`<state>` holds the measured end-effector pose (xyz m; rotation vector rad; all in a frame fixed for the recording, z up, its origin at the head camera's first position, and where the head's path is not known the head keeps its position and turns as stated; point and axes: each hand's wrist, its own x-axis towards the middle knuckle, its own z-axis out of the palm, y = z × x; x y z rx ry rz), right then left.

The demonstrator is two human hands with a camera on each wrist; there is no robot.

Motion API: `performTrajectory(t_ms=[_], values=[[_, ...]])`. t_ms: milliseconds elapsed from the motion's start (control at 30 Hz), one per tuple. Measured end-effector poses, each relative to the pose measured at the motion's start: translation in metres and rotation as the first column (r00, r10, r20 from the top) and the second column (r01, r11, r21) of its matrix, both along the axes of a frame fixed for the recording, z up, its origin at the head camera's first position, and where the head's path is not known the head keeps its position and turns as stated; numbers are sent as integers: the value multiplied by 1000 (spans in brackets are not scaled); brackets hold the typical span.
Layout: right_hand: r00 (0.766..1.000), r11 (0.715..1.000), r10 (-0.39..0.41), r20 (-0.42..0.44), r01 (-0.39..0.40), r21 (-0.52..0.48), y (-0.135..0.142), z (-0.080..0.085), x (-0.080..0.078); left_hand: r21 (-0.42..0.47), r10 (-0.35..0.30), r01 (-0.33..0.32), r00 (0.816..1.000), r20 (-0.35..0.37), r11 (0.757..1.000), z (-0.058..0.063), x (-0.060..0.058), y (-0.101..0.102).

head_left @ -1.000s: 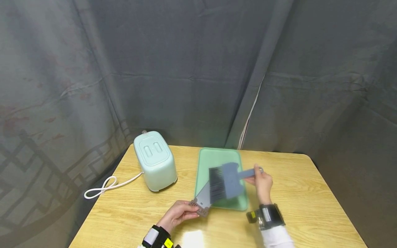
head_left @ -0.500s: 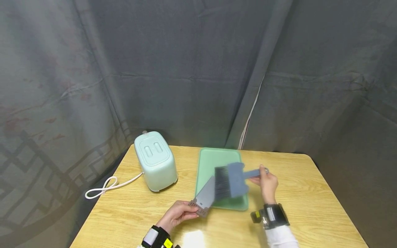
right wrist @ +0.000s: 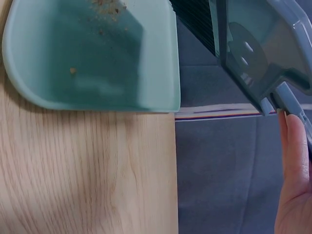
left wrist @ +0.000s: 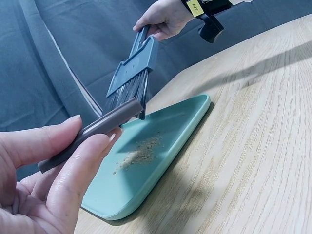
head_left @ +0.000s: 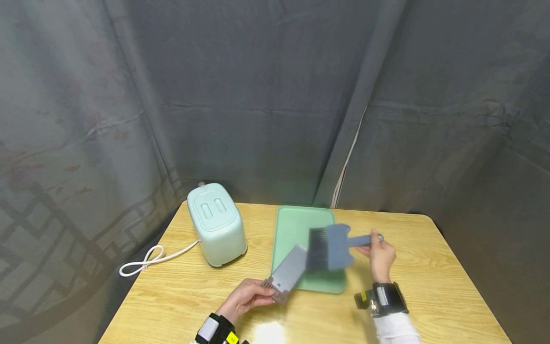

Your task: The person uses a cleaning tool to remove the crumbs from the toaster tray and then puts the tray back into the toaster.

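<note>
In the head view my left hand (head_left: 247, 297) pinches the slotted end of a flat grey crumb tray (head_left: 290, 267), tilted over the near part of a green tray (head_left: 302, 217). The left wrist view has this end (left wrist: 109, 123) edge-on between thumb and fingers. My right hand (head_left: 380, 258) grips the handle of a blue hand brush (head_left: 339, 246), held above the green tray's right side. The brush's dark bristles (head_left: 318, 248) point left, close to the crumb tray; whether they touch it I cannot tell. Brown crumbs (left wrist: 142, 152) lie scattered in the green tray.
A pale mint toaster (head_left: 219, 229) stands at the table's back left, its lid on. From it a looped white cord (head_left: 148, 260) runs toward the left edge. The wooden table (head_left: 429, 282) backs onto a grey curtain (head_left: 258, 119).
My right hand has moved right with the brush, its bristles drawing off the crumb tray and uncovering more of it. The left hand and the crumb tray stay nearly in place.
</note>
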<state>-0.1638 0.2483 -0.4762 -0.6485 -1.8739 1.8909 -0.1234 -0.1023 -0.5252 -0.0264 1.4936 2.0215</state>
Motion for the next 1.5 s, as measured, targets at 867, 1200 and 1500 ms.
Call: performTrajectory(t_ms=[867,1200,1500], values=[[990,992,-122,-65,122,-17,6,-3,1,-12,3,-3,1000,-2,1000,-3,0,2],[983,986,-166,-82,164,-34,12,6,4,7,6,-6,1000,15,1000,-2,0,1],[971,977,-182,-157,160,-144,12,24,4,2,19,-19,1000,20,1000,-2,-1,1]])
